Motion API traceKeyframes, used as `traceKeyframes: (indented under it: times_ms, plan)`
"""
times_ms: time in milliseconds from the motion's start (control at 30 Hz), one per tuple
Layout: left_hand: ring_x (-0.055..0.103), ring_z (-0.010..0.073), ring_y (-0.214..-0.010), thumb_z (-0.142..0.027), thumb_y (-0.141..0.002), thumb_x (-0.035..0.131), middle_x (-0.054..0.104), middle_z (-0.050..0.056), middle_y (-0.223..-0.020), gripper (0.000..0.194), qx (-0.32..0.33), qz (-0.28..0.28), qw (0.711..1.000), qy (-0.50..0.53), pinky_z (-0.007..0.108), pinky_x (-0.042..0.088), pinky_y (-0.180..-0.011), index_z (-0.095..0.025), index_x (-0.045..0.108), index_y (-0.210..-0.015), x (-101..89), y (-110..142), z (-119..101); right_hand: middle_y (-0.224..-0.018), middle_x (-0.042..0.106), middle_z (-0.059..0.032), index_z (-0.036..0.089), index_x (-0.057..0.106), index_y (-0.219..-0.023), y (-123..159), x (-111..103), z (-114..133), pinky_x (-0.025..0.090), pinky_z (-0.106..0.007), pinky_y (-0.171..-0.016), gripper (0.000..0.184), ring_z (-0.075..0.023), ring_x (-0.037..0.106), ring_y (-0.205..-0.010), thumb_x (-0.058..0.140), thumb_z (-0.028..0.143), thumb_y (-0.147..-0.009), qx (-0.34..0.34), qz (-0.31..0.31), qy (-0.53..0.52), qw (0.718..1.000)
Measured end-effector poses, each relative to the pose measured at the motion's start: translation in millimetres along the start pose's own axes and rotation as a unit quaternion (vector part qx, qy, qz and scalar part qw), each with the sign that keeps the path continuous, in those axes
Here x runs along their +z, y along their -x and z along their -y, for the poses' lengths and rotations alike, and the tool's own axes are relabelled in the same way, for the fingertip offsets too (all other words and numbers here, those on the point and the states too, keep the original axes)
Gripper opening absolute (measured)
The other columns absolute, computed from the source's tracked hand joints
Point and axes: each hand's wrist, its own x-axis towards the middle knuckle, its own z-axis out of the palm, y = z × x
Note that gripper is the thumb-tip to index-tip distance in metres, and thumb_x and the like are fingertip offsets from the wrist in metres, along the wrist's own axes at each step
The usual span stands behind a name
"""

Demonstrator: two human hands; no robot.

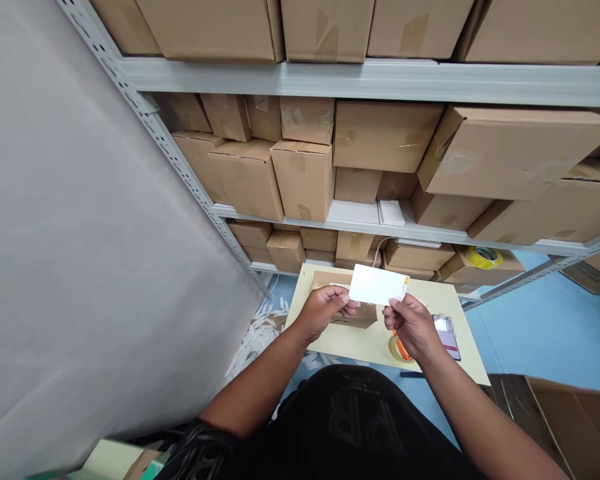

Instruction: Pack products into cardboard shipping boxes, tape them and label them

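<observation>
Between my two hands a white label sheet (377,285) is held up, with a small orange mark at its right end. My left hand (326,311) pinches its left edge, and my right hand (411,324) grips its lower right corner. Behind and below the sheet, a taped cardboard box (355,317) lies on the pale yellow table (333,343), partly hidden by the sheet and my left hand. An orange tape dispenser with a tape roll (399,349) rests under my right hand, partly covered by it.
A phone (447,337) lies on the table's right side. Metal shelves (330,79) full of cardboard boxes (303,179) rise behind the table. A yellow tape roll (484,257) sits on a box. White paper strips (260,333) litter the floor at left, beside a grey wall (95,253). An open carton (575,420) stands lower right.
</observation>
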Motion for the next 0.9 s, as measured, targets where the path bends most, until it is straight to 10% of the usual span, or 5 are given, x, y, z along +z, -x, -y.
traceKeyframes:
  times_ms: [900]
  plan:
    - [0.059,0.0117,-0.067,-0.041,-0.075,0.087,0.064,0.001,-0.075,0.035,-0.050,0.031,0.988,0.144,0.023,0.043,-0.063,-0.015,0.065,-0.083,-2.4,-57.5,-8.1,-0.059,0.069,-0.0002,0.019,0.069,-0.083,-7.9,-3.4,7.8,0.045,-0.021,-0.043,0.035,-0.0101,0.056,-0.044,0.093,0.038,-0.067,0.079,0.021,-0.005,0.997]
